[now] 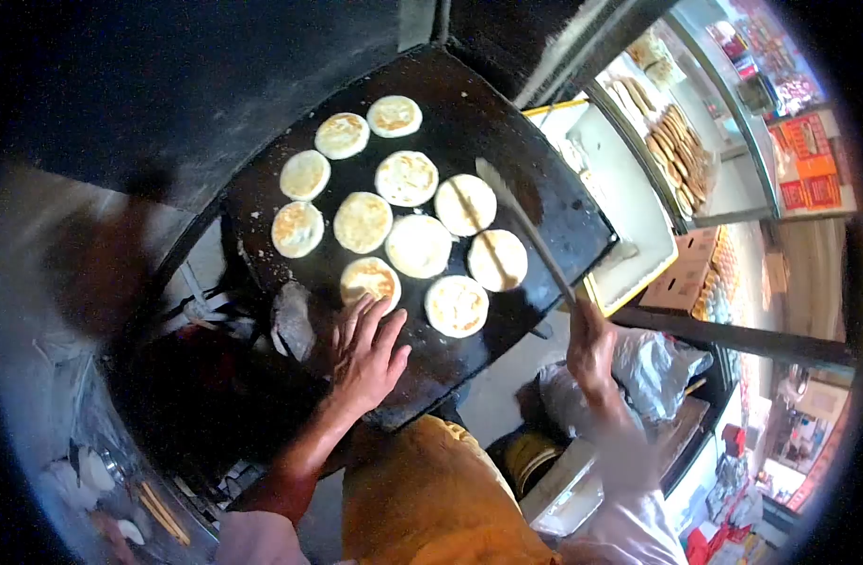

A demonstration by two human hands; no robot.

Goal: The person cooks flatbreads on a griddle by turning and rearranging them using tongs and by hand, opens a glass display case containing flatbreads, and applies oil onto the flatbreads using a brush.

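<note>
Several round flatbreads [419, 246], pale with some browned patches, lie on a dark flat griddle [535, 188]. My left hand [367, 350] has its fingers spread, with the fingertips at the lower edge of the nearest left flatbread [370, 283]. On the right, my right hand [591, 347] is wrapped round the handle of a long thin spatula [530, 229]. The spatula slants up and left over the griddle, its blade beside the upper right flatbread [465, 204]. Its shadow falls across two of the breads.
A white tray with a yellow rim [676, 247] stands right of the griddle, near a glass case of long breads [676, 151]. A grey cloth [293, 320] lies at the griddle's left edge. Plastic bags [653, 372] sit beyond my right hand.
</note>
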